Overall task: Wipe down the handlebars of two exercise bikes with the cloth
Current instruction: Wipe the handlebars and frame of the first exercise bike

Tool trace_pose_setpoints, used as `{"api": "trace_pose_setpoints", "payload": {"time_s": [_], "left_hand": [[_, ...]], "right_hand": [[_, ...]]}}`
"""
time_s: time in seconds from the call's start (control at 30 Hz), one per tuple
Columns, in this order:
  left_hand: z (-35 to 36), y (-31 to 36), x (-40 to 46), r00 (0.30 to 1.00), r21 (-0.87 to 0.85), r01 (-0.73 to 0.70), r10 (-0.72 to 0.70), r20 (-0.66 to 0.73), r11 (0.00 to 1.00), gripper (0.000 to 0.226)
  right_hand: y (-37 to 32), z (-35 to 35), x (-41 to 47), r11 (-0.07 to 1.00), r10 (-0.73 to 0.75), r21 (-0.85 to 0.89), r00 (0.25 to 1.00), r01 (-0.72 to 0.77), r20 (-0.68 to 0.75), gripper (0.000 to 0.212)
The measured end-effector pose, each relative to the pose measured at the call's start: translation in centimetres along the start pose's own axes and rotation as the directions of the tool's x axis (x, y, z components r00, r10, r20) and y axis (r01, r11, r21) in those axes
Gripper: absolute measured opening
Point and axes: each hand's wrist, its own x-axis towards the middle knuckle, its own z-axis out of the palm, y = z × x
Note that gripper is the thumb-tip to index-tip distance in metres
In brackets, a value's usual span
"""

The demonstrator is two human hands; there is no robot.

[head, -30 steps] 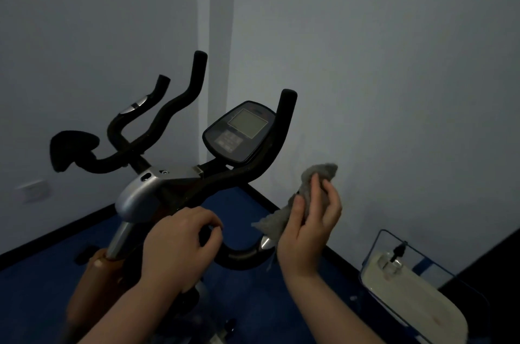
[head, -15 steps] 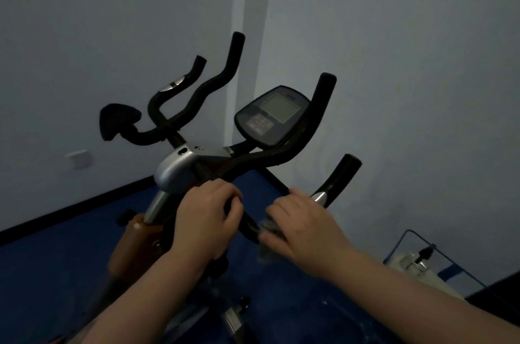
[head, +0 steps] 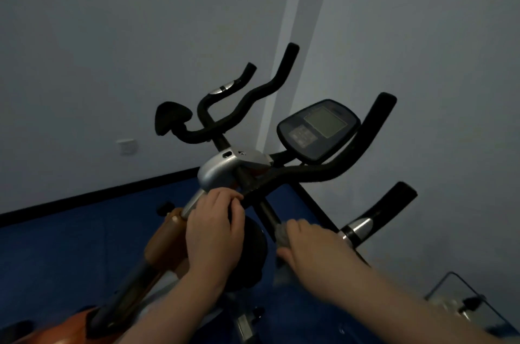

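An exercise bike with black padded handlebars (head: pixel 332 172) and a dark console (head: pixel 318 129) stands in a room corner. My right hand (head: pixel 312 248) grips the grey cloth (head: pixel 281 235), wrapped around the near right bar of the handlebars, just below the silver sensor band (head: pixel 357 228). Only a small fold of cloth shows by my thumb. My left hand (head: pixel 215 228) grips the near part of the handlebar by the silver stem clamp (head: pixel 219 169). The far left bars (head: pixel 242 107) rise behind.
An orange frame (head: pixel 166 242) runs down at lower left over a blue floor (head: pixel 56 259). Grey walls meet in a corner behind the bike, with a wall socket (head: pixel 127 146) at left. A wire-framed piece of equipment (head: pixel 461 301) stands at lower right.
My right hand brought the cloth down from the air onto the near right bar and closed around it. The view has shifted, so the bike sits further right and higher. My left hand kept its grip.
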Motion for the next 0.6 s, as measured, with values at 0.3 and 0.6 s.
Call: {"api": "trace_pose_setpoints", "payload": {"time_s": [0.3, 0.6], "left_hand": [[0.1, 0.2, -0.1, 0.999, -0.006, 0.034, -0.034, -0.015, 0.999, 0.01], [-0.3, 0.4, -0.1, 0.994, -0.053, 0.11, -0.111, -0.008, 0.992, 0.01]], "right_hand": [[-0.3, -1.0, 4.4, 0.959, 0.032, 0.279, 0.998, -0.044, 0.046, 0.039], [-0.6, 0.8, 3.9, 0.936, 0.134, 0.337, 0.988, -0.1, -0.08, 0.037]]}}
